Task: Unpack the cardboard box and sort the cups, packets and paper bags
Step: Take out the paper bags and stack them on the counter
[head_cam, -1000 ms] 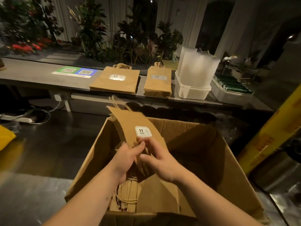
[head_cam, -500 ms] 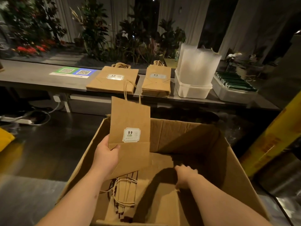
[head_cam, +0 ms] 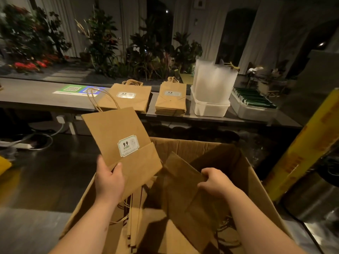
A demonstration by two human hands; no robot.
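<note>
Gripped near its lower left corner by the left hand point(head_cam: 109, 182), thumb across the front: a flat kraft paper bag point(head_cam: 117, 132), tilted to the left and raised above the near-left side of the open cardboard box point(head_cam: 192, 147). Twisted cord handles at the top, white "9.9" sticker point(head_cam: 128, 145) facing the camera.

Closed round the top edge of a second paper bag point(head_cam: 183, 184), fingers curled over it: the right hand point(head_cam: 215, 182). Bag in shadow, partly lifted, its lower part down inside the box.

Lower in the box, on edge along the left side: more flat bags point(head_cam: 135, 217) with loose cord handles.

Beyond the box, on the long grey counter point(head_cam: 36, 94), from left to right: a green and blue QR placard point(head_cam: 80, 89), a wide stack of bags point(head_cam: 126, 98), just beside it a narrower stack of bags point(head_cam: 171, 100), a white tub point(head_cam: 209, 109) holding upright clear cups point(head_cam: 214, 79), then a tray point(head_cam: 253, 112) of green packets point(head_cam: 255, 99).

Behind the counter, potted plants point(head_cam: 102, 43) and red flowers point(head_cam: 27, 66). At right, near the box, a slanted yellow post point(head_cam: 302, 145). On the dark floor at left, a power strip point(head_cam: 20, 145) with cables.
</note>
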